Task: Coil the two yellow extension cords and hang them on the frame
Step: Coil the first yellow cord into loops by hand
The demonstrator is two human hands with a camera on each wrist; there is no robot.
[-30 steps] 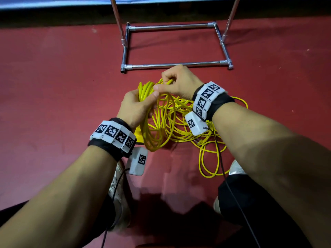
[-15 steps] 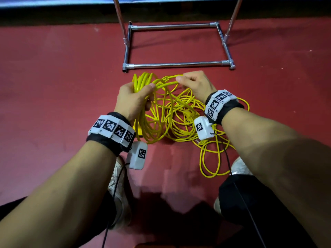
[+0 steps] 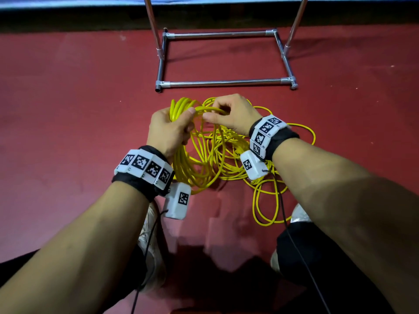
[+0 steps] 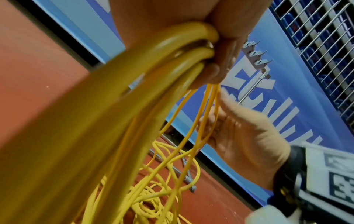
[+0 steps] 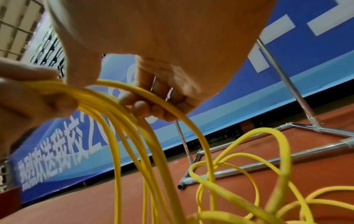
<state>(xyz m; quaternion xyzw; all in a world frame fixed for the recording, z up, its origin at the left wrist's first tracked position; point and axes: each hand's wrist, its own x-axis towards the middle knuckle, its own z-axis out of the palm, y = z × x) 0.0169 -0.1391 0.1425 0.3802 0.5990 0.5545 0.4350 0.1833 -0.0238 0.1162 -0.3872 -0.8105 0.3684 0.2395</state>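
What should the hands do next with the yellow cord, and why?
Probably the right hand should pass its strand into the left hand, adding another loop. The left hand already grips a bundle of loops, while much yellow cord lies loose on the floor, so coiling isn't finished.

yellow cord [image 3: 181, 159] is hanging in a bunch of gathered loops, upper end lifted off the red floor [image 3: 68, 109]; its loose strands [image 3: 267, 200] are lying tangled beside it, sprawling just before the metal frame [image 3: 224, 82].
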